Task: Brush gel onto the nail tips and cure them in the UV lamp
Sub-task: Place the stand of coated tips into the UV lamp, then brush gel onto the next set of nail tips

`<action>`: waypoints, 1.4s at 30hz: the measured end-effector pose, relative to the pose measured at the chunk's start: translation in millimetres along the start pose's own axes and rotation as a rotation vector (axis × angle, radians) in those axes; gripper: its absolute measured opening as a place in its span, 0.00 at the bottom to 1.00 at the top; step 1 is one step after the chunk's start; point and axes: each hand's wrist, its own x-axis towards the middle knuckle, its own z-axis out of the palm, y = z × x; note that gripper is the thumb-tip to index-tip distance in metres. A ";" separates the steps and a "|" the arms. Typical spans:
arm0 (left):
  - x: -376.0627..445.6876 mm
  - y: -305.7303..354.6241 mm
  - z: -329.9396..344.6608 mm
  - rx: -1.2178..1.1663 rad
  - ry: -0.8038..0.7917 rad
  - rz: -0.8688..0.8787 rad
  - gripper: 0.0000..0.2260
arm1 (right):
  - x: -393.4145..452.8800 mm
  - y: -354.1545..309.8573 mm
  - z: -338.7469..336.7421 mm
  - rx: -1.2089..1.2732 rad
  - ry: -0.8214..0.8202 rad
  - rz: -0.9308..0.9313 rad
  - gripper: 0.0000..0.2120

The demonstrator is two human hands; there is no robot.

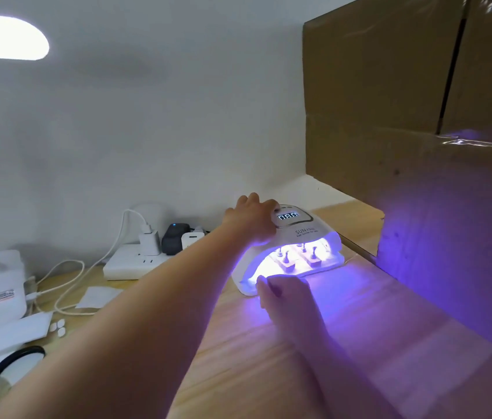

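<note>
Here I was at the curing step, and the lamp point(291, 246) was lit violet with its display showing digits I could not read. My left hand point(253, 217) lay over the lamp's top left, fingers bent down onto the shell beside the display, pressing rather than gripping anything, as far as I could tell. My right hand point(287, 293) rested flat and relaxed on the counter point(374, 313), holding nothing, its fingertips right at the lamp's open mouth.

The nail tips point(297, 255) stood on their little stands inside the lamp, just beyond my right fingertips and below my left hand. To do this well, I judged, I needed to hold the lamp steady, leave the stands alone under the light, and keep my right fingers out of the mouth so they knocked nothing over. A bump could tilt a stand and smear uncured gel.
</note>
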 end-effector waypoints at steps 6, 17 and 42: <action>-3.3 0.0 -0.8 -0.002 -0.046 -0.035 0.26 | -2.1 -4.8 -0.4 -0.112 0.016 -0.026 0.20; -63.6 -42.4 -55.7 -0.365 0.339 0.093 0.27 | -29.0 -67.6 32.1 -0.182 -0.095 -0.345 0.22; -368.0 -218.5 -13.0 -0.216 0.598 0.037 0.08 | -79.8 -139.3 109.5 -0.908 -0.620 -1.092 0.11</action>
